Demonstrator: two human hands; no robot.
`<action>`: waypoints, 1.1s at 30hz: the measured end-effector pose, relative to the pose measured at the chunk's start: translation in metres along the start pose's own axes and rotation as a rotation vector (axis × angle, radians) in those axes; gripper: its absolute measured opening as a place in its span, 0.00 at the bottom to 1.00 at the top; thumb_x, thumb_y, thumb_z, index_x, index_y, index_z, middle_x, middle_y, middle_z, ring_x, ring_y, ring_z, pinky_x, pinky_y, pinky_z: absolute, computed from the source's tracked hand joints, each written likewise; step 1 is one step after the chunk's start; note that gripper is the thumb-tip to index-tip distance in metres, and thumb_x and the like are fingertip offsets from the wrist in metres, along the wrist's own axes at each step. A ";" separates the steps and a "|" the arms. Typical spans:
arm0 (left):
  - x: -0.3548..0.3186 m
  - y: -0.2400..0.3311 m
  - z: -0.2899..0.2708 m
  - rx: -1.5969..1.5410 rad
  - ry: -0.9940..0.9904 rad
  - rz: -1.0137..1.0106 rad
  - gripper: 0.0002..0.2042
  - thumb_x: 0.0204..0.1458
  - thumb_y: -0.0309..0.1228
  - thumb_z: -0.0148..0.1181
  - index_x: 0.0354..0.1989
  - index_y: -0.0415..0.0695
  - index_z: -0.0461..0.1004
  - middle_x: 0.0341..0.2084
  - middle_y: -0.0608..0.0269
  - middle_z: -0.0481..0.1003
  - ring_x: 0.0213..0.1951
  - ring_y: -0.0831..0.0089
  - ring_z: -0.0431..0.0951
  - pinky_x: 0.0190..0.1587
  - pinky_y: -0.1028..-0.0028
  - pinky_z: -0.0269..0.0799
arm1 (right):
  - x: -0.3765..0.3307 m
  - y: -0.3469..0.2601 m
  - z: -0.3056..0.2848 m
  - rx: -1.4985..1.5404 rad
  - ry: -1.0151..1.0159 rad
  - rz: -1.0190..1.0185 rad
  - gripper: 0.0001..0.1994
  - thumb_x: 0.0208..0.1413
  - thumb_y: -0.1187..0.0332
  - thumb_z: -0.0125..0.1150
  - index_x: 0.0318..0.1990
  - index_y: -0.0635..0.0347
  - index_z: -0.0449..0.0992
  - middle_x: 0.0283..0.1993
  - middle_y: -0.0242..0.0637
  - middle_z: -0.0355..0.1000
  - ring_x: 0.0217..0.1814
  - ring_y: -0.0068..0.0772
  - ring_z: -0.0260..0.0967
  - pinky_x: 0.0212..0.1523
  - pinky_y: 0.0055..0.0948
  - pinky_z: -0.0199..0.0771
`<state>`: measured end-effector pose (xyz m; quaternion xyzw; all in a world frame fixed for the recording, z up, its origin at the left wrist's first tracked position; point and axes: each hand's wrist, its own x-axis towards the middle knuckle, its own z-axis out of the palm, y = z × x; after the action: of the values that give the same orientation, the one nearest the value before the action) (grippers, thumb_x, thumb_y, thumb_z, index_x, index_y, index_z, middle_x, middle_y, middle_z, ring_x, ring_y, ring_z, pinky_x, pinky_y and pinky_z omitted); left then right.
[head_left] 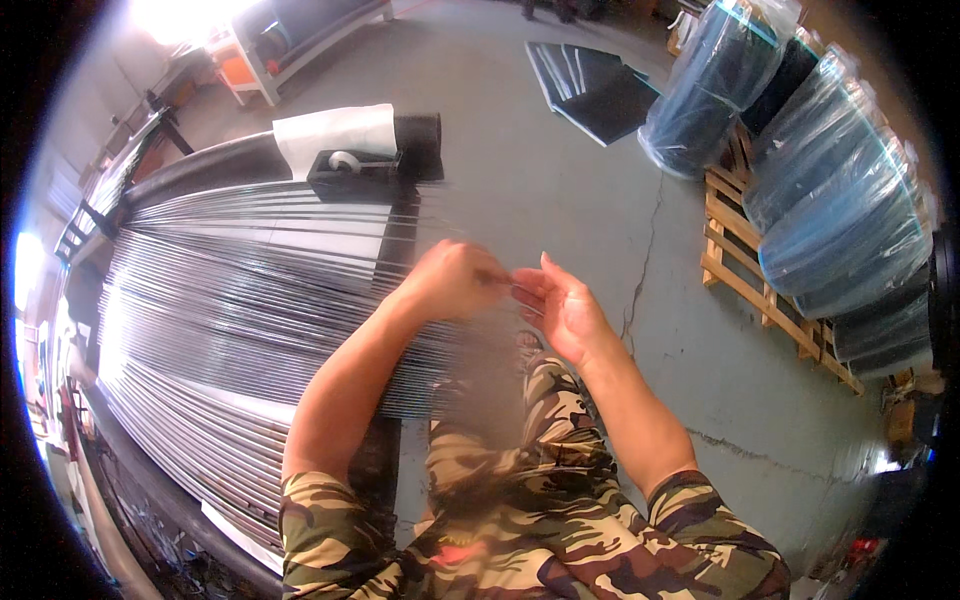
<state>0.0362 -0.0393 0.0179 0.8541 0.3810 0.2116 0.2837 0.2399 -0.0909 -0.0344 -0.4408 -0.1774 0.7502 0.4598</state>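
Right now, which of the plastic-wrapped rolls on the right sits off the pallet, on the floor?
The leftmost wrapped roll, nearest the dark sheets. Its base rests on bare concrete floor; the other rolls lie stacked on the wooden pallet.

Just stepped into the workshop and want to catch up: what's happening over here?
A person in camouflage clothing is working at a wide sheet of fine threads stretched across a machine. The left hand and right hand meet at the sheet's near edge, pinching a few thread ends between the fingers. A tape dispenser sits on the far side of the threads. Wrapped rolls rest on a wooden pallet to the right.
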 end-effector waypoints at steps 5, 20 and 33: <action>0.001 -0.009 0.006 0.010 0.064 0.004 0.08 0.46 0.33 0.65 0.31 0.44 0.85 0.30 0.50 0.81 0.34 0.51 0.81 0.38 0.60 0.77 | 0.003 0.001 0.003 0.004 -0.005 -0.004 0.22 0.60 0.44 0.60 0.42 0.53 0.82 0.46 0.30 0.77 0.53 0.32 0.67 0.55 0.34 0.59; -0.002 -0.011 0.006 0.307 0.119 0.099 0.06 0.48 0.28 0.66 0.33 0.40 0.84 0.28 0.55 0.79 0.34 0.56 0.81 0.40 0.63 0.77 | 0.024 -0.005 0.005 -0.389 0.109 -0.145 0.09 0.55 0.65 0.71 0.40 0.57 0.80 0.36 0.29 0.77 0.37 0.22 0.71 0.36 0.26 0.68; -0.003 -0.022 0.005 0.320 0.143 0.179 0.05 0.48 0.29 0.65 0.27 0.41 0.81 0.27 0.59 0.78 0.36 0.58 0.78 0.42 0.61 0.75 | 0.019 -0.006 0.015 -0.553 0.119 -0.185 0.11 0.55 0.65 0.72 0.39 0.64 0.81 0.33 0.34 0.80 0.30 0.22 0.72 0.34 0.25 0.74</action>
<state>0.0252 -0.0311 -0.0001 0.9016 0.3515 0.2329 0.0965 0.2273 -0.0699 -0.0314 -0.5745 -0.3872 0.6011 0.3985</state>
